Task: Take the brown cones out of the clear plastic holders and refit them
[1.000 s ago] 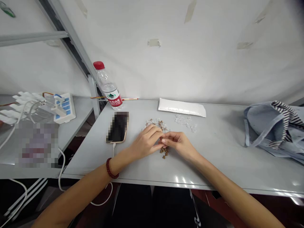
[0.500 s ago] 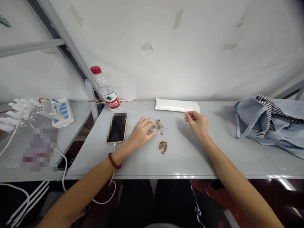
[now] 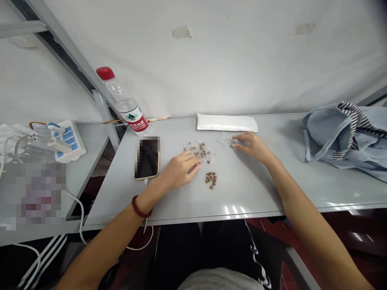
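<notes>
As we enter it, the left hand (image 3: 179, 171) lies half curled on the white table (image 3: 250, 193), its fingertips at the edge of a heap of clear wrappers and brown bits (image 3: 198, 150), apparently holding nothing. The right hand (image 3: 252, 147) lies loosely open, its fingers (image 3: 240, 139) reaching clear scraps (image 3: 225, 139); we cannot tell whether they pinch any. Between the hands sits a small pile of brown pieces (image 3: 211, 180), seemingly kept apart from the heap. Behind lie a white packet (image 3: 226, 123) and a bottle (image 3: 122, 105); a phone (image 3: 147, 158), on its cable, sits left of the pieces, seemingly out of the hands' way.
</notes>
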Motion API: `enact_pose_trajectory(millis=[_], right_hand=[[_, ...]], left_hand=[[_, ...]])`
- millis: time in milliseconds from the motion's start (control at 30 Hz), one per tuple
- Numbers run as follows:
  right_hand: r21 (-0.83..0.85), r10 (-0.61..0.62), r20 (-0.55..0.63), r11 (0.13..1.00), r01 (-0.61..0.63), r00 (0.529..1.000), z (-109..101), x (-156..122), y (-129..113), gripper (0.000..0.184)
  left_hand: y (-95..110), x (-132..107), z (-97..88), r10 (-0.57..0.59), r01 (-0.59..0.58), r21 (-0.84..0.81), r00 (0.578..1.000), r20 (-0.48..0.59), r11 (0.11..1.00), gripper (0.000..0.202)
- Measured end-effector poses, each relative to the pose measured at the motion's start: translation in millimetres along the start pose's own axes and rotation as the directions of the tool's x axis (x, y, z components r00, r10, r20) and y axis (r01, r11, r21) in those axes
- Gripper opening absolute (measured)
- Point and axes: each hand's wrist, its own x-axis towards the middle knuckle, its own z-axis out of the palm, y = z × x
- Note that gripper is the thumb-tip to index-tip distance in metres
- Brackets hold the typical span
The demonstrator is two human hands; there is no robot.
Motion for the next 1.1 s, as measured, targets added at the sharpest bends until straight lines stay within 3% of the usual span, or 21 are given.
enact_pose_trajectory(millis=[167,267,433,600,800,967,1100], right_hand=[[0.034,0.015,-0.006,0.999,-0.015,1.000,3,1,-4,0.026],[0.031,0.019,-0.023,0.999,-0.018,1.000,-2,0,-4,0.025],[0.133,0.137,-0.144,0.984,-0.118,0.980,-27,-6,0,0.028],[0.208,0.171,-0.019,0.964,-0.164,0.985,-39,-13,0,0.025],[0.181,0.171,0.022,0.968,-0.172,0.985,-37,-13,1,0.025],[0.217,0.116,0.263,0.960,-0.176,0.958,-40,-17,4,0.046],[0.221,0.099,0.338,0.958,-0.181,0.936,-40,-19,7,0.053]], left_hand=[[12,-3,4.7,0.009,-0.002,-0.054,0.990,0.143,0.999,0.016],[19,-3,5.9,0.006,0.000,-0.051,0.992,0.122,0.999,0.024],[25,-2,6.4,0.014,-0.012,-0.026,0.995,0.102,1.000,0.027],[26,-2,10.3,0.046,-0.037,-0.053,0.981,0.187,0.998,0.022],[24,1,4.1,0.012,0.007,-0.111,0.985,0.173,0.994,0.018],[23,4,-8.9,-0.078,0.100,-0.057,0.949,0.305,0.993,0.012],[23,3,-5.5,-0.108,0.135,-0.050,0.928,0.357,0.990,0.016]])
